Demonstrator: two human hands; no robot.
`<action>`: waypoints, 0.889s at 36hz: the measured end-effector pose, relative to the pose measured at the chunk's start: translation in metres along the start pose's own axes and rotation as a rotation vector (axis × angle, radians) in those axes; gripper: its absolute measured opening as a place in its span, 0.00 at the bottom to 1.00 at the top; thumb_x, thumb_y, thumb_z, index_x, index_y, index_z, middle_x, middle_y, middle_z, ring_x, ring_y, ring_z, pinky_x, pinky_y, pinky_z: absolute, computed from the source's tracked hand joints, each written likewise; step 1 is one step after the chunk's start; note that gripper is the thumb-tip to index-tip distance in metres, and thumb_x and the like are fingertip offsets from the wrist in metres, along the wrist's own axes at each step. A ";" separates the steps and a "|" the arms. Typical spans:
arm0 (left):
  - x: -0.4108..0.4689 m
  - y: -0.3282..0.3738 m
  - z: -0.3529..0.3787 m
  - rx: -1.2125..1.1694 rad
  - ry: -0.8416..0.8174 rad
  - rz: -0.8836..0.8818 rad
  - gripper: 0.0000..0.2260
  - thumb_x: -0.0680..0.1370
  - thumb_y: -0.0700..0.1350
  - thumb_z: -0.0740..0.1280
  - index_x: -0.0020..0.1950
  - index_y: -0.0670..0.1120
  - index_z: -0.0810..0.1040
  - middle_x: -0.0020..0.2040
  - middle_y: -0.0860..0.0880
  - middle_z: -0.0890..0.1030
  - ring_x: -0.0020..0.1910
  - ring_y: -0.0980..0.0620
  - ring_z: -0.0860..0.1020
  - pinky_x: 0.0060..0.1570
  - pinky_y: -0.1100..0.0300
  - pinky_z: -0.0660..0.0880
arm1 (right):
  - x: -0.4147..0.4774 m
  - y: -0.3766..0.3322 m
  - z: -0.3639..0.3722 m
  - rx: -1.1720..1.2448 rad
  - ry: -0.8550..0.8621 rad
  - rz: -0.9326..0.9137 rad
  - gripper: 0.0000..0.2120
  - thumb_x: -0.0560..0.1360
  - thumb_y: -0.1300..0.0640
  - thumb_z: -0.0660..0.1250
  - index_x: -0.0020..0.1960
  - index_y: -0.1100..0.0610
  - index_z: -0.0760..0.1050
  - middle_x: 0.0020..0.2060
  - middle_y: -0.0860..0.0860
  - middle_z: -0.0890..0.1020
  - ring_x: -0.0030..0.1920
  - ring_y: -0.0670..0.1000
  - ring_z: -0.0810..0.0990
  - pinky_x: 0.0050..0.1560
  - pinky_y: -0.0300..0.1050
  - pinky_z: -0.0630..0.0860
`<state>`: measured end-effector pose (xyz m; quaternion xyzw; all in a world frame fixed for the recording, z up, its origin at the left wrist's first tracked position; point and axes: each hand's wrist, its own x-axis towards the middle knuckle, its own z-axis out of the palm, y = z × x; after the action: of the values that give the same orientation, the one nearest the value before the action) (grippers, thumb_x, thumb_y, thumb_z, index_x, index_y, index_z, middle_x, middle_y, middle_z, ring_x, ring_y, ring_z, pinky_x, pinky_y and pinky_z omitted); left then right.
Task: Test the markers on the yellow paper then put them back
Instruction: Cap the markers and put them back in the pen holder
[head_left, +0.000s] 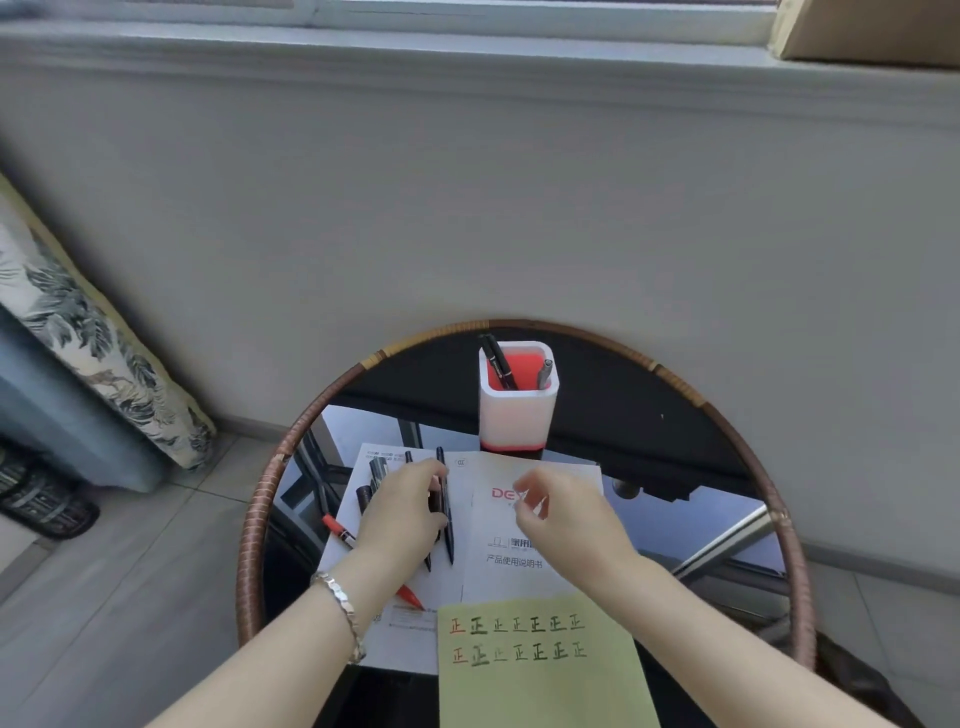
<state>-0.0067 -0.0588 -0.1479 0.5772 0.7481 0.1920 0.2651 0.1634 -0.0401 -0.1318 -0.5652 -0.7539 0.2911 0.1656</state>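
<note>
On the round glass table (253, 525) with its rattan rim, the red marker (338, 531) lay farthest left on a white leaflet (400, 642), its far end capped white and its near red end pointing toward the yellow paper. Just right of it, near the leaflet's far edge, a stubby black marker (363, 498) and a grey pen (377, 468) sat side by side. The left hand (402, 512), a silver bracelet (340, 605) on its wrist, reached over them with fingers curled onto a dark marker (435, 501), clamped on it so far as the view showed; a long black pen (447, 540) lay just beside its fingertips. The white pen holder (518, 415) stood at the far side with two black pens and a grey one already in it. The right hand (566, 512) hovered above the instruction booklet (514, 571), fingers loosely bent, thumb close to forefinger; whether it pinched anything could not be told. The yellow paper (540, 675) lay nearest, bearing two rows of seven test marks, so testing looked finished and the putting-back was probably under way. The next move likely called for lifting the gripped marker clear of its neighbours and dropping it upright into the holder
</note>
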 end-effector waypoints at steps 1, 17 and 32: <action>-0.002 -0.001 0.001 -0.038 0.029 -0.001 0.19 0.74 0.37 0.68 0.63 0.49 0.73 0.54 0.51 0.75 0.54 0.53 0.72 0.51 0.61 0.70 | 0.003 -0.003 0.006 0.016 -0.023 0.011 0.13 0.76 0.56 0.59 0.59 0.53 0.74 0.46 0.45 0.77 0.45 0.45 0.74 0.43 0.38 0.69; -0.025 -0.010 -0.039 -0.576 0.422 -0.094 0.07 0.70 0.40 0.74 0.46 0.47 0.81 0.54 0.53 0.78 0.47 0.58 0.78 0.47 0.64 0.74 | 0.052 -0.056 0.070 -0.118 -0.144 0.123 0.15 0.75 0.57 0.63 0.60 0.61 0.69 0.57 0.58 0.77 0.56 0.58 0.76 0.50 0.47 0.73; -0.038 0.021 -0.020 -0.769 0.232 -0.099 0.12 0.75 0.41 0.69 0.55 0.52 0.72 0.44 0.53 0.79 0.42 0.55 0.80 0.34 0.67 0.77 | 0.027 -0.031 0.013 0.227 -0.147 0.138 0.11 0.68 0.57 0.64 0.32 0.56 0.64 0.28 0.51 0.64 0.29 0.50 0.63 0.30 0.42 0.59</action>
<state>0.0040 -0.0896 -0.1130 0.3737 0.6738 0.5087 0.3842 0.1242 -0.0239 -0.1239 -0.5706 -0.6855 0.4257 0.1523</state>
